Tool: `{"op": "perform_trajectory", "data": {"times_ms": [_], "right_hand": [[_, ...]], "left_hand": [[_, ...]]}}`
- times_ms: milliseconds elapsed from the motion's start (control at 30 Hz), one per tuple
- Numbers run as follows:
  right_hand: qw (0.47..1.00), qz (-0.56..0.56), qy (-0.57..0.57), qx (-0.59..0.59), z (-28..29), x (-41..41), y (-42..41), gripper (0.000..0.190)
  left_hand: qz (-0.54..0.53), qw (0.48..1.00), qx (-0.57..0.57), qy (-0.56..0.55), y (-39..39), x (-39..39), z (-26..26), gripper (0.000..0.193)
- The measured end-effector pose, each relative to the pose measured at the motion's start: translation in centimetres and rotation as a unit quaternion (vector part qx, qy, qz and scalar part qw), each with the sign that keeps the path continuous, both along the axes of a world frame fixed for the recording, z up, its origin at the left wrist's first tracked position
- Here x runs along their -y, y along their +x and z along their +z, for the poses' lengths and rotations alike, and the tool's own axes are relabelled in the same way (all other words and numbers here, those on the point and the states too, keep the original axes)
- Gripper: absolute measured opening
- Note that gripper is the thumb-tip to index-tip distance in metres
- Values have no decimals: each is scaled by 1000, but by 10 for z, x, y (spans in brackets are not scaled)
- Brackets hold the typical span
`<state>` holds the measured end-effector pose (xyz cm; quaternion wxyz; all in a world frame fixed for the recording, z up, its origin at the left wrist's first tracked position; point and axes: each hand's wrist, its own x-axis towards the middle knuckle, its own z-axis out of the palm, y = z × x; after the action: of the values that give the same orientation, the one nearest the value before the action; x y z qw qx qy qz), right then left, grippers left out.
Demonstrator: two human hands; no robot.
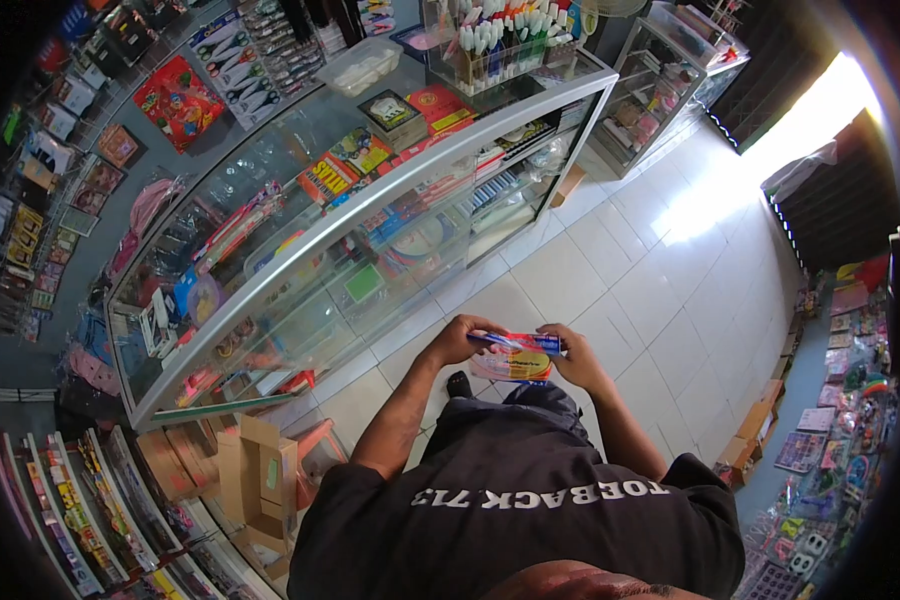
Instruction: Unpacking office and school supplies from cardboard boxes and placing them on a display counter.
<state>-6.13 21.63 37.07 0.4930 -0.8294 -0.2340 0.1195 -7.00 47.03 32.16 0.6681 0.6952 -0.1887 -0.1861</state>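
Note:
Both of my hands grip a small printed cardboard box (511,361), coloured red, blue, yellow and white, that bears writing including the word "adhesive". My left hand (461,339) has its fingers along the box's upper left corner. At the upper right corner, my right hand (568,351) pinches the edge. A blue and red end or flap runs across the top; I cannot tell whether the box is open. It is held in front of my body, above the tiled floor (607,259), with my dark shoe (459,385) lower down.
A glass display counter (390,176) with a metal frame stands ahead and left, topped by a marker rack (502,60) and a plastic tub (360,66). Cardboard boxes (259,469) and slanted shelves (90,510) sit lower left. Packaged goods (825,450) line the right wall.

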Motion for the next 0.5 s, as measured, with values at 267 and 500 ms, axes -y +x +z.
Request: {"op": "perform_trajectory", "data": {"times_ms": [267,500], "right_hand": [[934,20,191,-301,-60,46,114,50],[784,63,269,-555,-65,44,185,59]], "left_hand": [[336,844,-245,-338,50,10,2,26],[514,712,-232,-419,63,76,-12,24]]}}
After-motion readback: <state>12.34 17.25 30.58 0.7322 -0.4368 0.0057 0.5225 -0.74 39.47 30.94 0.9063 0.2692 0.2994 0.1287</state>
